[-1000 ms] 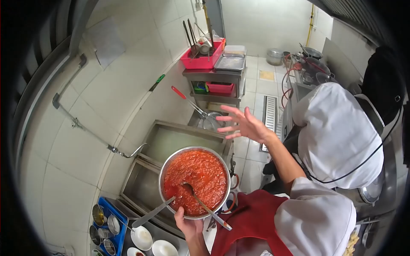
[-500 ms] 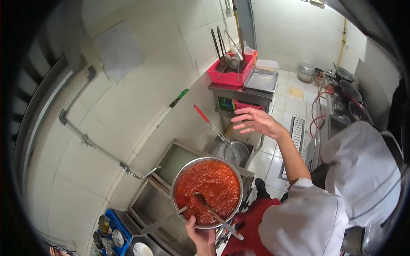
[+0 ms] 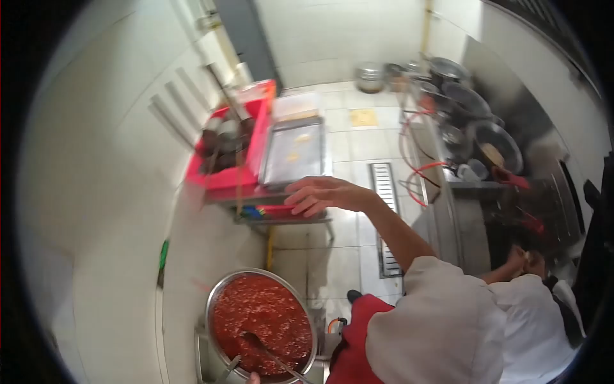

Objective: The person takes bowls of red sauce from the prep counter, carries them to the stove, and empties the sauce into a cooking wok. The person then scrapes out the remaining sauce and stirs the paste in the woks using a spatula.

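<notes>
A round metal pot point(image 3: 310, 307) full of chunky red sauce point(image 3: 259, 310) stands at the lower left. A metal ladle point(image 3: 272, 355) lies in the sauce with its handle over the near rim. Another flat metal handle point(image 3: 230, 368) crosses the rim beside it. My left hand point(image 3: 254, 379) is at the pot's near rim; only a fingertip shows, and the other fingers are hidden. My right hand point(image 3: 320, 195) is raised in the air beyond the pot, fingers apart, holding nothing. It appears in front of a steel table's edge, not clearly touching it.
A pink crate point(image 3: 220, 179) of long-handled utensils and a metal tray point(image 3: 294, 153) sit on the table. On the right, several pans point(image 3: 495, 147) and red hoses point(image 3: 422, 173) line a stove counter. A co-worker's hands point(image 3: 527, 262) are there. A drain grate point(image 3: 384, 217) runs along the floor.
The view has swung right, so the pot sits lower and farther left. My right hand stays raised and open. The co-worker's hands at the stove have come into view.
</notes>
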